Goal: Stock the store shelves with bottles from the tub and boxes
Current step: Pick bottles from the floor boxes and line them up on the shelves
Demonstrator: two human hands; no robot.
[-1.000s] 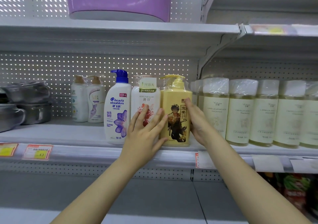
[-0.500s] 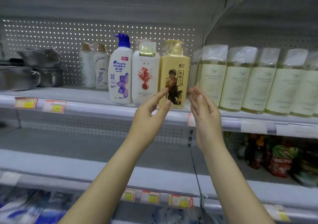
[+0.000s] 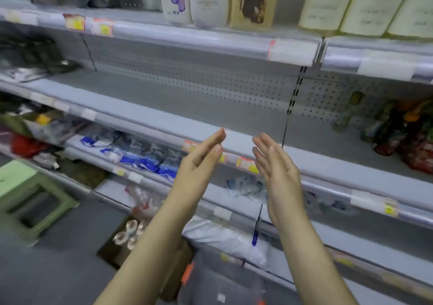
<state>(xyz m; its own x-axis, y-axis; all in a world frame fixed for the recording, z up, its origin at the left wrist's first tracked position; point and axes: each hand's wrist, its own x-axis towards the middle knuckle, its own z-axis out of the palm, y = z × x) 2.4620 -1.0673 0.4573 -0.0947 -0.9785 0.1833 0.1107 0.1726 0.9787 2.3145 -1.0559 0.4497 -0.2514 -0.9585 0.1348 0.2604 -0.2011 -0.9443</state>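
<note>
Well below the yellow bottle [image 3: 250, 2], now left standing on its shelf [image 3: 210, 38], left hand [image 3: 199, 164] and right hand [image 3: 278, 171] have been withdrawn, fingers straight and pressed together, nothing held. Placement is judged done; the box [image 3: 108, 252] further below-left is indicated next.

Even, dim-cool light; motion blur, wide-angle bowing.

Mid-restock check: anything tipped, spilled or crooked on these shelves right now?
Nothing stands out. The shampoo bottles on the upper shelf stand in a row on their bases, no spill shows, and the left hand and right hand are open and hold nothing. Motion blur hides fine detail.
</note>
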